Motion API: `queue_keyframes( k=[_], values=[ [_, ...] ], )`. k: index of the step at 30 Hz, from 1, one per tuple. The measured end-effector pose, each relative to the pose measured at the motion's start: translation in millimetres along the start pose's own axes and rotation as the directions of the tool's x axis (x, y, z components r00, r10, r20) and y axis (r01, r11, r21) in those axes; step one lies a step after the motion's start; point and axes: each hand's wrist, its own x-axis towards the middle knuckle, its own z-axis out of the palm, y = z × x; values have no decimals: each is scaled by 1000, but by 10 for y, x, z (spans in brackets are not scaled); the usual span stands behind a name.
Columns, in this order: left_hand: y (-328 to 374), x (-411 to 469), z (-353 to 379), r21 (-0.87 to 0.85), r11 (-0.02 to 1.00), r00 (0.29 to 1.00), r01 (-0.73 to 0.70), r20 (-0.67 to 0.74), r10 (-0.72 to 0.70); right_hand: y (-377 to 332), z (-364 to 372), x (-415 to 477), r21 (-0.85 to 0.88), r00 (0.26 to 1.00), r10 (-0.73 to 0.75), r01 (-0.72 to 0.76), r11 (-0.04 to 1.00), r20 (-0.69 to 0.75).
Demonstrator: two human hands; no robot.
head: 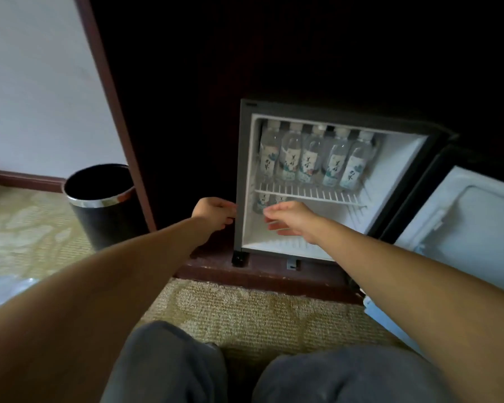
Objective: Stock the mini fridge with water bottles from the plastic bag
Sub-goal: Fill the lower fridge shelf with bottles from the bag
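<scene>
The mini fridge [240,170] stands open inside a dark wooden cabinet. Several water bottles [312,158] with white labels stand in a row on its wire shelf [317,195]. Below the shelf, at the far left, at least one more bottle [260,202] stands, partly hidden by my right hand. My right hand [291,219] reaches into the lower compartment beside that bottle, fingers spread and holding nothing. My left hand [214,212] rests with loosely curled fingertips against the fridge's left frame. A corner of the clear plastic bag [0,286] lies on the carpet at the lower left.
The fridge door [463,219] hangs open to the right. A black bin with a metal rim [99,205] stands left of the cabinet. A light blue object [386,319] lies on the carpet under my right forearm. My knees are at the bottom.
</scene>
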Motion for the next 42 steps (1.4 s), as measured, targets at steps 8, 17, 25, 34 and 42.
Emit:
queue_keyframes(
  k=[8,17,25,34,42],
  values=[
    [-11,-838,-404,-254,966,991,54,-102,-82,-362,633,-788,131,994,-62,50,990,88],
    [-137,-829,-893,-242,970,979,36,-188,-83,-461,774,-610,108,991,-89,78,991,103],
    [-236,-1189,-1819,-113,989,976,97,-183,-117,-627,1228,-516,49,970,-101,93,994,222],
    [-1130,-1770,-3119,286,922,941,261,-290,-176,-855,2137,-642,-102,937,-108,149,983,332],
    [-1857,-2123,-3873,557,743,924,371,-300,-236,-893,3444,-772,-319,867,-5,188,929,498]
  ],
)
